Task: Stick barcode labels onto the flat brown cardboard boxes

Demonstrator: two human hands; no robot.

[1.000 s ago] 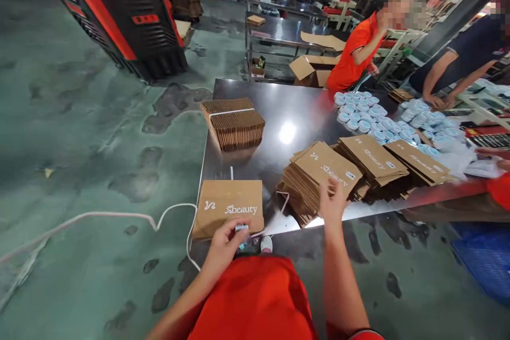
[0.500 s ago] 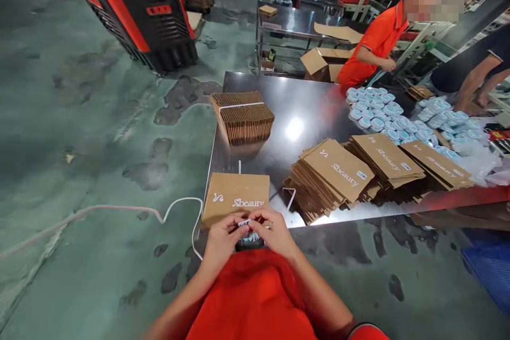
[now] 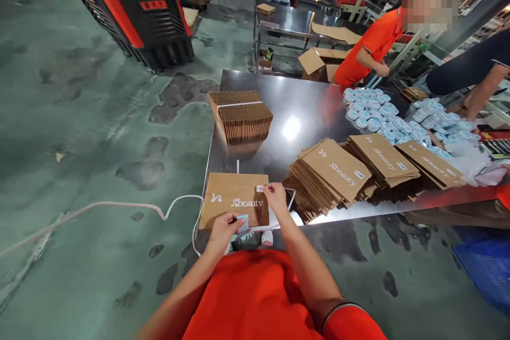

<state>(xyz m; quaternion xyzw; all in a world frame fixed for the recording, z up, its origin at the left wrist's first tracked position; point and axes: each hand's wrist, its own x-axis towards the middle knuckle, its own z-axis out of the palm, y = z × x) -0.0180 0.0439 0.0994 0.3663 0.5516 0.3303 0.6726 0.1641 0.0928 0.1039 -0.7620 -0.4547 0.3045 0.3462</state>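
Observation:
My left hand (image 3: 221, 235) holds a small pale blue packet (image 3: 242, 223) at the near edge of a flat kraft paper bag (image 3: 235, 201) printed "Sbeauty". My right hand (image 3: 275, 197) pinches a small white tag (image 3: 260, 188) over the bag's right end. A white rope handle (image 3: 181, 197) trails off the bag's left side and loops down beyond the table edge. Behind the bag lie stacks of the same printed bags (image 3: 330, 175), and a strapped bundle of bags (image 3: 240, 117) stands further back.
The steel table (image 3: 287, 90) also holds several round pale blue tins (image 3: 372, 111). Beyond it stand a co-worker in an orange shirt (image 3: 374, 42) and another person in a dark shirt (image 3: 470, 69). A cardboard carton (image 3: 319, 64) sits behind, with a black-and-red rack (image 3: 139, 10) at left.
My hands have drawn apart. The right hand has moved up and right across the bag with the white tag, while the left stays low with the blue packet.

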